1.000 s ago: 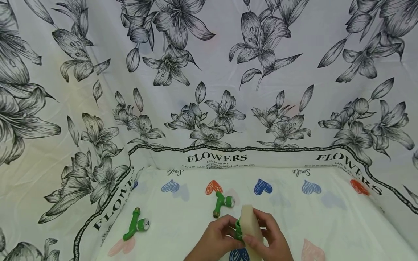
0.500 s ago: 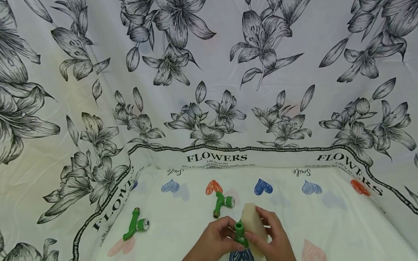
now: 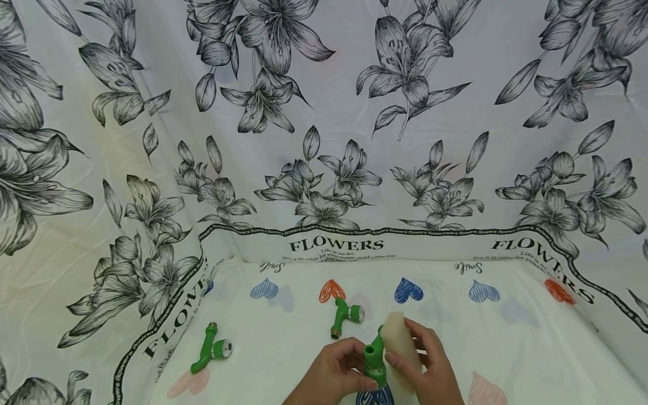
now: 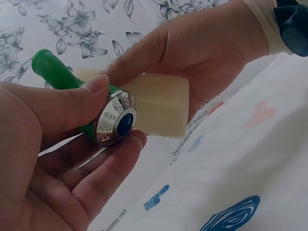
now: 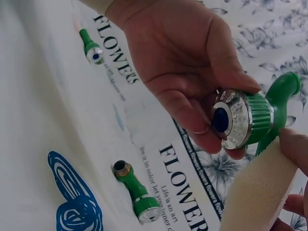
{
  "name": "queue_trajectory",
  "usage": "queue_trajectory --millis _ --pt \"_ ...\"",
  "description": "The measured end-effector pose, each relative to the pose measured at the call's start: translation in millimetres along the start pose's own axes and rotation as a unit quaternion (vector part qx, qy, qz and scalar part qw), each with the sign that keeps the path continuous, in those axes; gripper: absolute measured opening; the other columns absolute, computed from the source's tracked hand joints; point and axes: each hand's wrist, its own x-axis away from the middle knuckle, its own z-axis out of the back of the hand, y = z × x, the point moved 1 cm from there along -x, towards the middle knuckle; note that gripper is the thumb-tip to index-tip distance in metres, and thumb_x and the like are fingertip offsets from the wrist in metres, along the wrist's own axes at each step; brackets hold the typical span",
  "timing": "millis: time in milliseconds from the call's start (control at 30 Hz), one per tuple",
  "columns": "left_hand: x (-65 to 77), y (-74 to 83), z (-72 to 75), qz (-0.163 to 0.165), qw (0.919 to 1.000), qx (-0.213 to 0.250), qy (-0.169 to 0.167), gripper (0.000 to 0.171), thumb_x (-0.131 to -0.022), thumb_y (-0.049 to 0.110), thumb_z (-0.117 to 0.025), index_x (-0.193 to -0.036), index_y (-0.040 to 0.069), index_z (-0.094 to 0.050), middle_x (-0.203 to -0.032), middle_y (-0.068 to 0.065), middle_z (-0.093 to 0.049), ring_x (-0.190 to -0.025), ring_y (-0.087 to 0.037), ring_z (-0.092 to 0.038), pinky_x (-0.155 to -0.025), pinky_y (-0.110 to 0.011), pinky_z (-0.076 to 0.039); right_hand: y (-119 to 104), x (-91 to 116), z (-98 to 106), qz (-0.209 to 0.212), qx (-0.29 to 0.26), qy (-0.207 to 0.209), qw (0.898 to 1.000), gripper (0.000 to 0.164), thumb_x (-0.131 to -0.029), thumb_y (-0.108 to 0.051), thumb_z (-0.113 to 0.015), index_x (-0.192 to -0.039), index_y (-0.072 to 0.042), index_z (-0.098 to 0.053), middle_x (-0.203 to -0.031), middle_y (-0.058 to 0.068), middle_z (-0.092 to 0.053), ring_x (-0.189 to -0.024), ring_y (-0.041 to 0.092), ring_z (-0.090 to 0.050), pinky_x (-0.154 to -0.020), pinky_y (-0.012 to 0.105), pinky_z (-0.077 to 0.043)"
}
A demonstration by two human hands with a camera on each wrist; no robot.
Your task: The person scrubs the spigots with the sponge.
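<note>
My left hand [image 3: 336,368] grips a green tap [image 3: 373,363] by its ribbed handle, whose silver cap [image 4: 115,120] with a dark blue centre faces the left wrist camera. The tap's open spout points up in the head view. A cream sponge [image 3: 401,346] is pinched between the thumb and fingers of my right hand [image 3: 430,363]. It lies against the tap's green body [image 5: 284,98], on the side away from the handle. Both hands are close together above the cloth.
A second green tap [image 3: 346,316] lies on the cloth just beyond my hands. Farther left lies a third green tap [image 3: 210,349]. White cloth [image 3: 283,337] with printed hearts covers the surface, and a flower-patterned curtain [image 3: 334,169] rises behind and at the sides.
The tap in my left hand has turned so that its spout and body show more. The sponge has shifted slightly right and tilted. The two taps on the cloth stayed where they were.
</note>
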Motion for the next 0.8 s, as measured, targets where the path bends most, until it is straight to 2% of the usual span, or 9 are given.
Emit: queue_trajectory --millis 133,300,500,633,800 --pt "-0.7 0.4 0.3 0.005 0.9999 -0.009 0.012 0.030 -0.097 0.003 -0.083 -0.124 -0.001 -0.072 -0.113 -0.009 -0.078 -0.103 -0.017 -0.075 -0.091 -0.028 -0.061 0.3 2.5 -2.7 0.025 -0.014 -0.007 1.000 0.070 -0.095 -0.030 -0.088 -0.154 -0.010 -0.057 -0.135 0.009 -0.059 -0.114 0.028 -0.062 -0.088 0.033 -0.058" --pt "-1.6 0.2 0.3 0.026 0.9977 -0.023 0.058 0.025 -0.096 0.005 -0.084 -0.118 0.003 -0.073 -0.109 -0.009 -0.077 -0.100 -0.020 -0.075 -0.087 -0.025 -0.061 -2.6 5.5 -8.2 0.044 -0.049 -0.034 0.997 0.063 -0.095 -0.021 -0.087 -0.151 -0.008 -0.060 -0.131 0.007 -0.061 -0.109 0.028 -0.062 -0.085 0.031 -0.058" --pt "-2.9 -0.1 1.1 0.017 0.9957 -0.033 0.085 0.025 -0.094 0.001 -0.084 -0.115 0.001 -0.070 -0.111 -0.013 -0.075 -0.099 -0.024 -0.076 -0.087 -0.027 -0.062 -11.1 10.9 -14.6 0.060 -0.062 -0.045 0.995 0.062 -0.093 -0.018 -0.089 -0.149 -0.013 -0.062 -0.127 0.004 -0.062 -0.106 0.030 -0.063 -0.085 0.032 -0.059" --pt "-4.4 1.2 1.7 0.018 0.9936 -0.024 0.109 0.026 -0.092 -0.006 -0.082 -0.114 0.001 -0.071 -0.113 -0.011 -0.073 -0.101 -0.027 -0.075 -0.086 -0.029 -0.063 -15.1 14.8 -15.3 0.081 -0.067 -0.049 0.993 0.063 -0.091 -0.014 -0.090 -0.148 -0.014 -0.063 -0.125 0.003 -0.063 -0.104 0.028 -0.065 -0.084 0.032 -0.060" --pt "-5.0 2.1 1.4 0.025 0.9926 -0.023 0.117 0.027 -0.090 -0.007 -0.083 -0.113 0.001 -0.070 -0.112 -0.012 -0.073 -0.102 -0.028 -0.075 -0.084 -0.029 -0.063 -17.2 15.5 -14.2 0.100 -0.064 -0.052 0.992 0.063 -0.090 -0.015 -0.091 -0.148 -0.014 -0.064 -0.124 0.003 -0.063 -0.104 0.025 -0.064 -0.083 0.032 -0.059"
